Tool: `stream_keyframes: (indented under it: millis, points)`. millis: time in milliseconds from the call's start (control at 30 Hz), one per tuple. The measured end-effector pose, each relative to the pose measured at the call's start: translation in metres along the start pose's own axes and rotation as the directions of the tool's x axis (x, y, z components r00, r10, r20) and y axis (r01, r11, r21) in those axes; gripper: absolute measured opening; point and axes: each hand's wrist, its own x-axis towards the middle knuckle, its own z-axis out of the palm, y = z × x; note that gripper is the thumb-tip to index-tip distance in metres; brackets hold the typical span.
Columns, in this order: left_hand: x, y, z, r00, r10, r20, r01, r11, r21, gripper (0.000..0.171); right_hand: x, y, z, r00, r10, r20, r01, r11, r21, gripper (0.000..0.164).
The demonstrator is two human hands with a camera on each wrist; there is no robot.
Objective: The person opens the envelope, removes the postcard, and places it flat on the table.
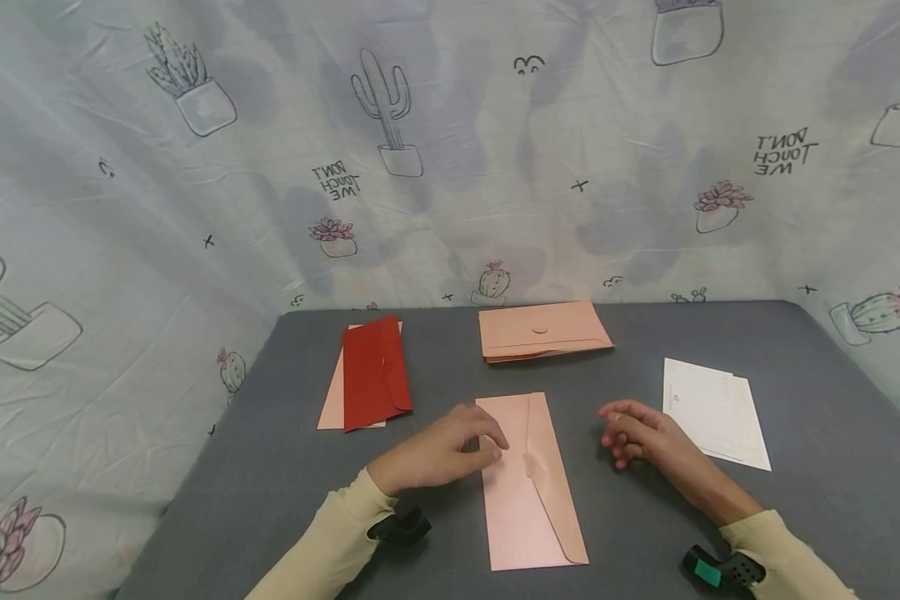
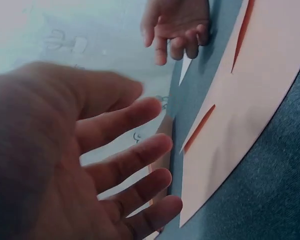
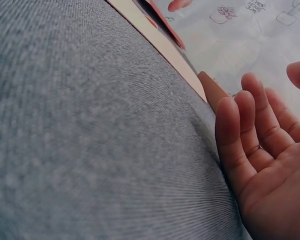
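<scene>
- Head view: left hand's (image 1: 442,450) fingers are loosely bent and spread, over the left edge of the pink envelope (image 1: 513,512); I can't tell whether they touch.
- Right hand (image 1: 641,437), fingers relaxed, sits between that envelope and the white cards (image 1: 712,417).
- Farther out, a red envelope (image 1: 375,375) lies left, a pink stack (image 1: 543,329) behind.
</scene>
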Motion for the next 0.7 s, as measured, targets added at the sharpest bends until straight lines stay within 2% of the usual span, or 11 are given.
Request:
stream_keyframes:
  millis: [67,167,333,433,500,600,700]
  points:
    - [-0.001,0.002,0.003,0.999,0.032,0.043,-0.036,0.995,0.089,0.022,0.0,-0.001,0.0,1.0,-0.005,0.006,0.005,1.0,-0.007,0.05]
    - [-0.001,0.005,0.007,0.994,0.041,0.099,-0.059,0.98,0.188,0.034,-0.001,-0.002,0.001,1.0,-0.023,0.012,0.023,0.999,-0.03,0.047]
    - [-0.002,0.009,0.012,0.989,0.006,0.149,-0.042,0.969,0.244,0.054,-0.002,-0.004,0.005,0.997,-0.079,0.021,0.08,0.991,-0.11,0.039]
    - [-0.003,0.01,0.013,0.984,-0.019,0.178,-0.029,0.965,0.262,0.06,-0.004,-0.006,0.01,0.99,-0.139,0.027,0.141,0.969,-0.205,0.032]
    - [-0.004,0.01,0.014,0.979,-0.04,0.199,-0.016,0.962,0.272,0.064,-0.005,-0.009,0.015,0.983,-0.183,0.024,0.182,0.94,-0.288,0.027]
    - [-0.005,0.008,0.016,0.973,-0.066,0.22,0.001,0.959,0.283,0.071,-0.004,-0.014,0.023,0.975,-0.222,0.03,0.213,0.876,-0.432,0.022]
    - [-0.005,0.008,0.018,0.969,-0.079,0.236,0.006,0.955,0.296,0.073,-0.002,-0.017,0.032,0.97,-0.24,0.039,0.219,0.793,-0.568,0.022]
